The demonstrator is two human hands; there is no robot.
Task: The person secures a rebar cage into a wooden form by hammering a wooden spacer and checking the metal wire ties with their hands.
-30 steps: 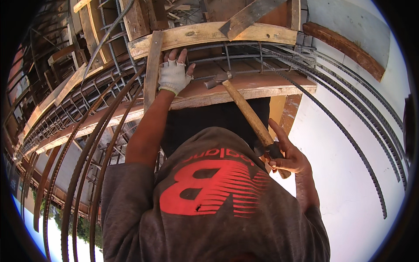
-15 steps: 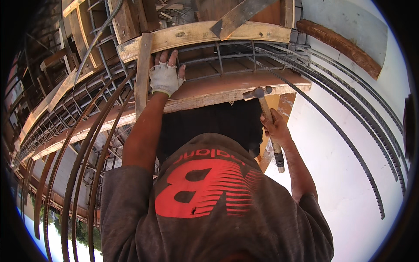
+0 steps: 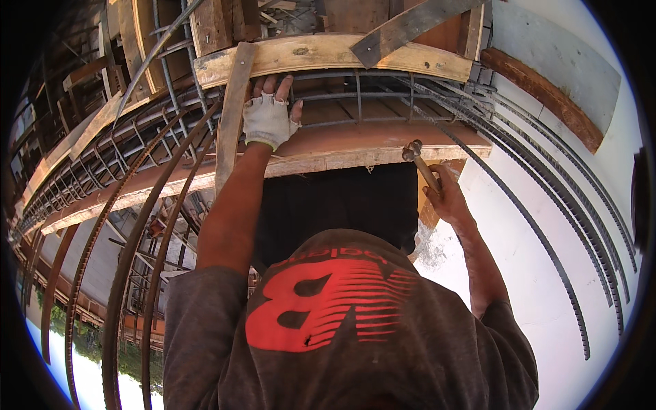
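Note:
My left hand (image 3: 271, 121), in a white fingerless glove, rests with its fingers stretched out at the rebar cage (image 3: 359, 96), beside an upright wooden strip (image 3: 234, 116). Its thumb stands apart, and the fingertips reach just below a pale curved timber (image 3: 307, 55). In my bare right hand (image 3: 449, 198) is a hammer (image 3: 426, 171), gripped by its wooden handle. The hammer's metal head is up by the edge of the reddish-brown formwork board (image 3: 383, 140). Most of the handle's lower end is hidden by the hand.
Long ribbed bars (image 3: 540, 198) curve out on the right, and rusty bars (image 3: 130, 266) bend down on the left. A dark board (image 3: 410, 31) slants across the top timber. A white surface (image 3: 506, 273) lies to the right, with a brown timber (image 3: 547, 99) farther off.
The hammer has tilted in my right hand, so its handle's lower end no longer shows below the fist. My left hand keeps its place beside the strip. The whole view has shifted slightly.

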